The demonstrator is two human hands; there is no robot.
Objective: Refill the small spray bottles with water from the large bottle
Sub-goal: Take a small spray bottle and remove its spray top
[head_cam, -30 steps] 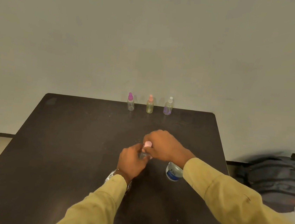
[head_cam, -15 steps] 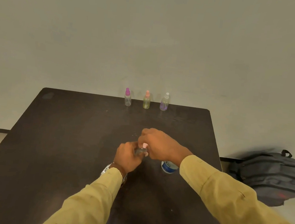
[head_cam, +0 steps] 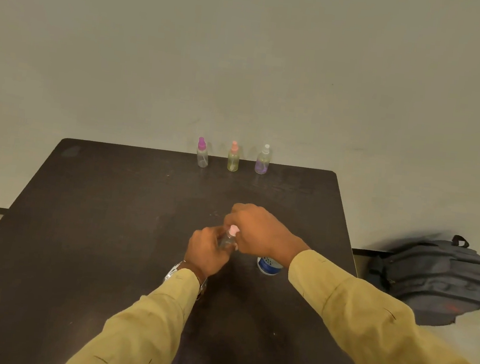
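My left hand (head_cam: 207,250) grips the clear body of a small spray bottle (head_cam: 227,238) at the middle of the dark table (head_cam: 93,225). My right hand (head_cam: 257,230) curls over its pale pink spray cap (head_cam: 232,229) from the right. The large bottle (head_cam: 268,265), with a blue and white label, stands just behind my right wrist and is mostly hidden by it. Three more small spray bottles stand in a row at the far edge: one with a magenta cap (head_cam: 202,153), one with an orange cap (head_cam: 233,157), one with a white cap (head_cam: 263,160).
A grey backpack (head_cam: 431,278) lies on the floor to the right of the table. A plain wall rises right behind the table's far edge. A watch sits on my left wrist (head_cam: 176,270).
Both hands stay on the small bottle and its pink cap, with the cap showing a little more between them. The view has shifted slightly.
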